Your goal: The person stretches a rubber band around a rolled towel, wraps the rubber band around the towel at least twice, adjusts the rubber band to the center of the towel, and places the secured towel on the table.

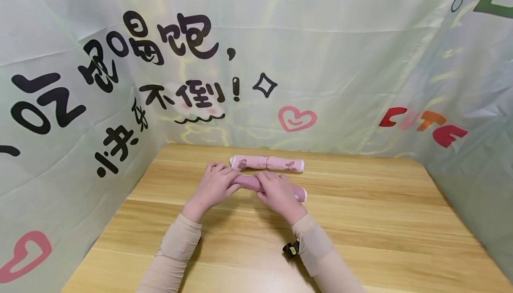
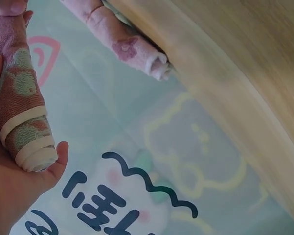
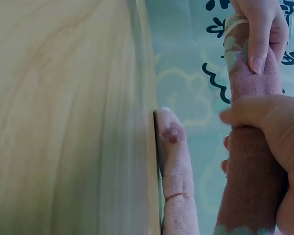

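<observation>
A darker pink rolled towel (image 1: 248, 182) with pale ends lies across both hands near the back of the table. My left hand (image 1: 216, 184) grips its left part, and my right hand (image 1: 279, 193) curls over it right of the middle. In the left wrist view, the roll (image 2: 24, 93) shows green patches and cream stripes near its end. The right wrist view has the right thumb (image 3: 257, 110) lying across the roll. Just behind is a lighter pink rolled towel (image 1: 252, 162), cinched at its middle by a thin reddish band (image 3: 176, 195); neither hand holds it.
The wooden table (image 1: 384, 221) carries both rolls, the lighter one close to its back edge. Printed fabric (image 1: 340, 75) hangs behind and along both sides. A small black device (image 1: 291, 250) sits at the right wrist.
</observation>
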Demonstrator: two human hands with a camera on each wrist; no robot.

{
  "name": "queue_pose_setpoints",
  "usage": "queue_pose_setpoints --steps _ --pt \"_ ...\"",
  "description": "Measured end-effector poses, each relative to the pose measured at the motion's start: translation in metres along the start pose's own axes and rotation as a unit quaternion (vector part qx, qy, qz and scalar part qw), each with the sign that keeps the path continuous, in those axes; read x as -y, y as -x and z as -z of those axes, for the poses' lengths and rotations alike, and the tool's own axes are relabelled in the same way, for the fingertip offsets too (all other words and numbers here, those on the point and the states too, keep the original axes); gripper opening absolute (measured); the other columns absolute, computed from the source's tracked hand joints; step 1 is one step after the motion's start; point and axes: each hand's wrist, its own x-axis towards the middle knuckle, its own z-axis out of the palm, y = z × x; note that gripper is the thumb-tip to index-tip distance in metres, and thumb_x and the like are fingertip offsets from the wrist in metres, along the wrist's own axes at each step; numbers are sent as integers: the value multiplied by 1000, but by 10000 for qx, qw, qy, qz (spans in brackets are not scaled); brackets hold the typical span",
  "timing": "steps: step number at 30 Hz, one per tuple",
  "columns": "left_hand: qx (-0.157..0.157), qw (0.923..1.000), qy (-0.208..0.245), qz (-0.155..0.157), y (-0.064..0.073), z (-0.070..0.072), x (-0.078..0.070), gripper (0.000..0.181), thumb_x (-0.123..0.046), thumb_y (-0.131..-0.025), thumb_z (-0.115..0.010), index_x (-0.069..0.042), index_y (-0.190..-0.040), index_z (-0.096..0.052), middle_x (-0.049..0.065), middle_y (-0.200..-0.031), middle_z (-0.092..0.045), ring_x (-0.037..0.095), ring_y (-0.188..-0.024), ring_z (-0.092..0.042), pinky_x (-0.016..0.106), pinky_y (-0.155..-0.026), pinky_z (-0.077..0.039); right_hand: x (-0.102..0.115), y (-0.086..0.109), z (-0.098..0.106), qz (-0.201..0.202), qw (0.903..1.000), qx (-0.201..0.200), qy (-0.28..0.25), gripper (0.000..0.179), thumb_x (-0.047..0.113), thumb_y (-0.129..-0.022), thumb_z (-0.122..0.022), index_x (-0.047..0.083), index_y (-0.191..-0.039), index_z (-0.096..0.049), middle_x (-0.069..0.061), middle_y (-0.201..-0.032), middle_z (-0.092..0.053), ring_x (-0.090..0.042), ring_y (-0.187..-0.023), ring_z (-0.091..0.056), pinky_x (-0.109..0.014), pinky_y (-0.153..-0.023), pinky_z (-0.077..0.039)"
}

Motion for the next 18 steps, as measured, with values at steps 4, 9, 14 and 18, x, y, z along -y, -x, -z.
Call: queue_pose_setpoints --steps 4,9,14,18 --pt "12 10000 75 -39 0 -1 0 27 -33 -88 -70 -16 -109 -71 -1 -110 -73 21 -100 -59 50 -99 -38 2 1 1 -54 9999 11 122 39 18 -78 -79 10 -110 -60 -4 -99 -68 -25 -97 -66 -48 -84 -50" --pt "-5 9998 178 -107 1 -2 1 28 -37 -89 -69 -17 -109 -72 -2 -110 -73 19 -99 -59 50 -99 -38 1 1 3 -55 9997 -9 233 29 19 -76 -79 16 -90 -53 2 -81 -59 -19 -82 -61 -41 -77 -48" --pt "-182 9996 172 -109 1 -1 1 27 -33 -88 -71 -16 -109 -72 -1 -110 -73 21 -100 -60 51 -100 -38 -2 0 5 25 9995 -69 292 27 19 -77 -75 16 -93 -54 1 -85 -61 -19 -82 -60 -42 -79 -48" --pt "-355 9993 92 -104 1 -2 1 25 -29 -87 -72 -16 -108 -72 -1 -107 -73 21 -99 -60 51 -98 -40 -6 0 8 69 9998 -52 181 31 20 -79 -75 15 -105 -58 -1 -95 -66 -22 -92 -64 -46 -84 -50"
